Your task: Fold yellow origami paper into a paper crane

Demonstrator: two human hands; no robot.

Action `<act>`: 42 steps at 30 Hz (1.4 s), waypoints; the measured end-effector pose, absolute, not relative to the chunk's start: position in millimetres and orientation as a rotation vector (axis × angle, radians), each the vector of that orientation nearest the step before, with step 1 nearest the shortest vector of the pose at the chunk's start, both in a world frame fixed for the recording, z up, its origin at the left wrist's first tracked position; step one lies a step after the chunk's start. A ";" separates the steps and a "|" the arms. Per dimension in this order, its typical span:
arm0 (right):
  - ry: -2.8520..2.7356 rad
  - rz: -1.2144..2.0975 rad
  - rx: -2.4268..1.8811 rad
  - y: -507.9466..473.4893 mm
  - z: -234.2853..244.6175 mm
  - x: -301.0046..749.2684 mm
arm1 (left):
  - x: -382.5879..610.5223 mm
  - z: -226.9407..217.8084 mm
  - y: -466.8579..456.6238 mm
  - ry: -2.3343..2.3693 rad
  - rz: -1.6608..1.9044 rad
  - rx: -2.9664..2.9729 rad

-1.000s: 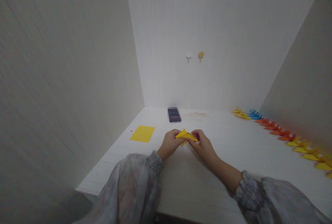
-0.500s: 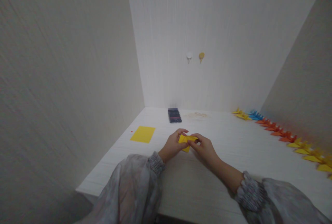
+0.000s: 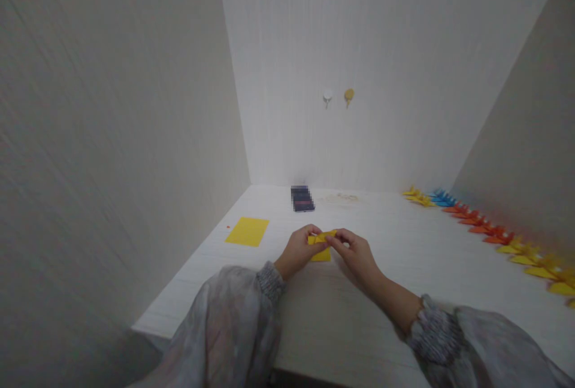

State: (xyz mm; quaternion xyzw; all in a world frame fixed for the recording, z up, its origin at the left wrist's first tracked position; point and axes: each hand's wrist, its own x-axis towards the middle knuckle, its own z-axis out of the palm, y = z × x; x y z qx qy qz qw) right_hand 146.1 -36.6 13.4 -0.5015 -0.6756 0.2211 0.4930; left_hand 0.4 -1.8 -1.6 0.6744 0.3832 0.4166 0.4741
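Left hand (image 3: 298, 250) and right hand (image 3: 359, 254) both pinched the folded yellow paper (image 3: 320, 255) between them — uneven pulling could plausibly have torn or skewed it.

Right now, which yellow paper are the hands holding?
The folded piece between left hand and right hand; the flat sheet and yellow pointed shapes lie untouched.
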 end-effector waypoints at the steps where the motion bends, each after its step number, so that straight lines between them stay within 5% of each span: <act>1: -1.635 0.539 -1.206 -37.2 14.6 146.0 | 0.3 0.0 -2.6 0.947 1.029 1.669; 42: -1.439 0.642 -1.171 -35.3 12.0 152.8 | -3.0 -6.2 -0.7 1.027 0.853 1.893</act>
